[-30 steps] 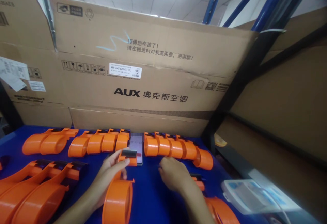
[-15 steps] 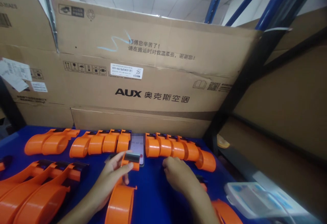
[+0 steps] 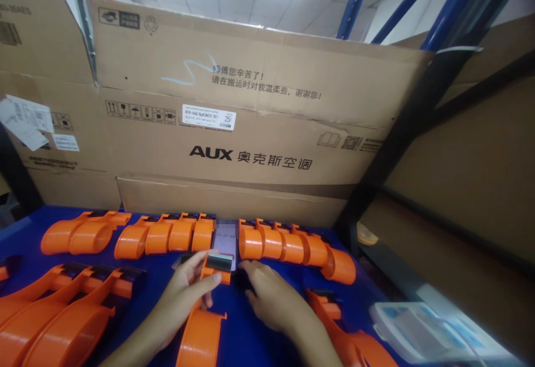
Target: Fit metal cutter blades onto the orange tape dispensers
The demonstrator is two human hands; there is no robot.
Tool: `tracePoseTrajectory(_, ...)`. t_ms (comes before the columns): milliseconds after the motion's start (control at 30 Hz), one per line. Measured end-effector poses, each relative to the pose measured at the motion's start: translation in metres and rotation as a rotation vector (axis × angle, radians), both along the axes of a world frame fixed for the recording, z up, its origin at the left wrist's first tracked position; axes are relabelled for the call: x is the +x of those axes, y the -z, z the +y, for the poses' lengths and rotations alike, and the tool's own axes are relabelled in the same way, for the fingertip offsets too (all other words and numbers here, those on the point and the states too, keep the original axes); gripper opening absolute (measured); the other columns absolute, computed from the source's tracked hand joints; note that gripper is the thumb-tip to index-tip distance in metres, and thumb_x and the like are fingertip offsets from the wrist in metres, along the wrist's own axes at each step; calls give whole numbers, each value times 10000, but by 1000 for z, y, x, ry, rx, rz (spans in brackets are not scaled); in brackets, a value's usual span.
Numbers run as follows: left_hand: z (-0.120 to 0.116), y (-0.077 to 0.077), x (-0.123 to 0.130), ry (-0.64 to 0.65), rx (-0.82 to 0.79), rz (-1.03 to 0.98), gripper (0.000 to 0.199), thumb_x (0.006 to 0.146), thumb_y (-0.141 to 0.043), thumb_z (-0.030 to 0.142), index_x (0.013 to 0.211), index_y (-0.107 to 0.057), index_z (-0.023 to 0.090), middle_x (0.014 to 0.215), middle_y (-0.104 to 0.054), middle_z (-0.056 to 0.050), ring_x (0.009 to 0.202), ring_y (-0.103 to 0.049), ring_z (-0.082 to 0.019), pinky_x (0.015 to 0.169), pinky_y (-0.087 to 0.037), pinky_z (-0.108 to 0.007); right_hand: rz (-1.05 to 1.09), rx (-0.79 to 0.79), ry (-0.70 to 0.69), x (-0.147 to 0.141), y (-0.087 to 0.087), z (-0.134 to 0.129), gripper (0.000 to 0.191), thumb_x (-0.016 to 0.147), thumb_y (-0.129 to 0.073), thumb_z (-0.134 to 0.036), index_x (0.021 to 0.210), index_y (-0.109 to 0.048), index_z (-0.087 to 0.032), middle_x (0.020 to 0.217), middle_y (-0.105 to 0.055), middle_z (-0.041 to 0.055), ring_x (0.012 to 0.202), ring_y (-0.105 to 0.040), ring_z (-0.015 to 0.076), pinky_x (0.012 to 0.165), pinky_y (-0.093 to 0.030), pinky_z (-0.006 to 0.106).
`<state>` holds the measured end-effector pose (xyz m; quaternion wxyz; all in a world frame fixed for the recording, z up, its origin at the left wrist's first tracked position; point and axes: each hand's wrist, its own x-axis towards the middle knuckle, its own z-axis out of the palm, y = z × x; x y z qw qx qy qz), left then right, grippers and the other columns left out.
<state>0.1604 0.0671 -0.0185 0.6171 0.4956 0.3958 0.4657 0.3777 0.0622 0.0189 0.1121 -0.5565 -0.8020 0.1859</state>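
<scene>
My left hand [image 3: 190,283] is closed round the neck of an orange plastic piece with a curled, loop-shaped band [image 3: 200,336]. At the top of this piece sits a dark, shiny strip [image 3: 219,262], and my thumb presses just beneath it. To the right, apart from the piece, my right hand [image 3: 271,297] hovers over the blue surface with fingers bent inward. Whatever its fingertips hold, if anything, is hidden in shadow. Between the hands and the back row lies a phone [image 3: 225,241] with a lit screen, partly covered by the held piece.
Similar orange pieces stand in a back row, left [image 3: 156,238] and right [image 3: 280,244] of the phone. Larger ones fill the front left [image 3: 67,322]; others lie front right [image 3: 330,322]. A clear plastic case [image 3: 413,328] sits far right. Cardboard [image 3: 251,133] walls the back.
My right hand has moved left, closer to the held piece, uncovering orange pieces at the front right. My left hand keeps its grip, shifting only slightly. The phone's screen text has changed.
</scene>
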Motion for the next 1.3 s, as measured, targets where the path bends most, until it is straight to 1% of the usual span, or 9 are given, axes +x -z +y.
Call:
tracePoseTrajectory(67,0,2,0,-6,9,-4,557,820,-758,406,1319,-564,252,978,-681,-26,560,-573,-89,562,-476,-234,12,4,-16,1,1,0,375,811,-625,-117,1171,-619,-219,1140,-675,105,1067,-632,263,898,-450,336)
tracePoseTrajectory(200,2,5,-1,-56,59,-10,473,816,-762,410,1226,-600,239,853,-638,17,512,-514,-71,519,-444,-211,76,43,-4,3,-3,1,275,740,-659,-90,976,-643,-229,847,-659,21,792,-616,200,681,-424,266)
tracePoseTrajectory(333,4,4,-2,-82,80,-11,414,827,-749,429,1160,-618,222,719,-563,56,483,-468,-71,485,-407,-200,327,145,-12,-5,-11,4,115,815,-621,-130,885,-601,-218,682,-558,-36,616,-525,142,566,-360,228)
tracePoseTrajectory(400,5,3,-2,-82,82,-11,390,837,-741,433,1142,-622,220,712,-550,60,483,-457,-68,483,-400,-198,478,181,14,-13,-14,4,60,859,-597,-166,878,-568,-215,645,-502,-58,565,-475,122,531,-342,215)
tracePoseTrajectory(500,6,2,-1,-92,89,-14,384,845,-735,432,1148,-624,224,775,-579,44,492,-456,-62,488,-406,-199,599,202,54,-24,-18,1,49,900,-597,-228,884,-555,-209,642,-484,-63,561,-456,114,524,-352,207)
tracePoseTrajectory(600,6,2,-1,-94,95,-16,387,843,-740,427,1150,-620,225,771,-574,43,502,-470,-68,500,-422,-202,608,204,38,-28,-19,-1,92,926,-602,-272,874,-568,-204,659,-531,-50,561,-469,113,532,-365,211)
tracePoseTrajectory(833,5,3,0,-99,122,-20,340,849,-733,425,1099,-616,226,805,-582,33,521,-471,-69,516,-454,-204,439,245,-101,-24,-18,-1,175,965,-540,-234,793,-547,-208,728,-593,-18,654,-542,135,595,-370,229)
tracePoseTrajectory(933,4,1,0,-106,136,-20,336,839,-738,431,1079,-626,225,785,-574,37,519,-473,-70,510,-460,-200,398,223,-149,-23,-19,-2,156,962,-544,-228,808,-560,-210,750,-598,-16,657,-539,135,586,-358,228)
tracePoseTrajectory(1300,0,-4,-2,-87,139,32,411,834,-742,440,1164,-598,241,840,-611,25,506,-510,-74,517,-505,-223,366,219,-164,-24,-13,0,185,945,-576,-230,782,-488,-219,747,-584,-18,661,-526,139,603,-347,231)
